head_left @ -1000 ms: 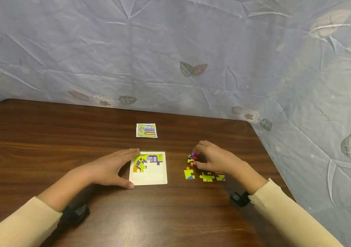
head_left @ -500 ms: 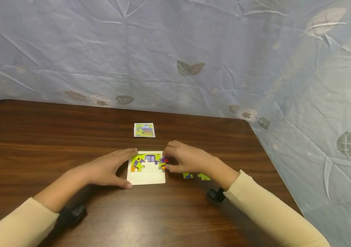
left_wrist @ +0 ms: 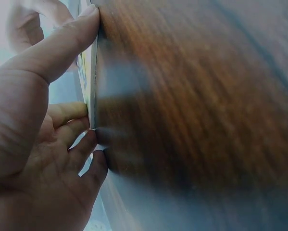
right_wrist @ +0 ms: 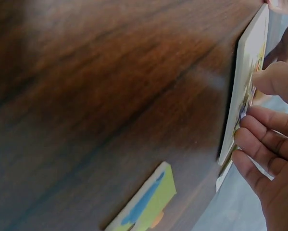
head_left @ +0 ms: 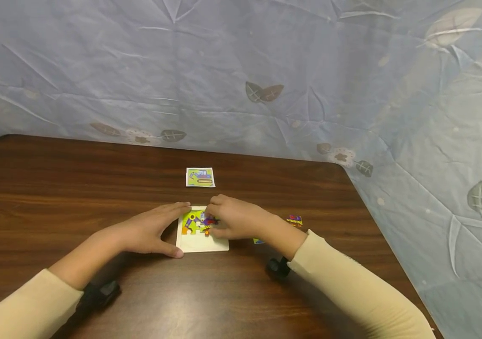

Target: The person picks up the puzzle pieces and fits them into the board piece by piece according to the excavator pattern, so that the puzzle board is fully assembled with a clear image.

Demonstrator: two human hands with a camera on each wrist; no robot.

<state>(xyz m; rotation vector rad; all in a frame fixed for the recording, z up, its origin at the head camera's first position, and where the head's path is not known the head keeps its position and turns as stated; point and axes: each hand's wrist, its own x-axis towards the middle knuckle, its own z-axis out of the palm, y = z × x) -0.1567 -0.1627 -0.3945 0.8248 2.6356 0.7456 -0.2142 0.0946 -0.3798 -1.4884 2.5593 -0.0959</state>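
My left hand (head_left: 151,230) lies spread along the left side of a pale jigsaw tray (head_left: 200,244), its thumb at the near corner and fingertips at the far one. In the left wrist view the thumb (left_wrist: 69,45) presses against the tray's edge. My right hand (head_left: 238,219) is over the tray's right half, pinching a purple, red and green jigsaw piece (head_left: 208,228) between thumb and fingers. That piece overlaps the joined excavator pieces (head_left: 188,221) along the tray's far side. The right hand hides the tray's far right corner.
A small excavator picture card (head_left: 200,177) lies beyond the tray. To the right, partly behind the right forearm, are a purple-and-red loose piece (head_left: 294,219) and a green-and-blue one (right_wrist: 151,204). A leaf-patterned cloth (head_left: 224,84) hangs behind the brown table (head_left: 75,188).
My right hand has picked up the piece from the loose ones at the right and carried it left, over the tray. My left hand stays at the tray's left side.
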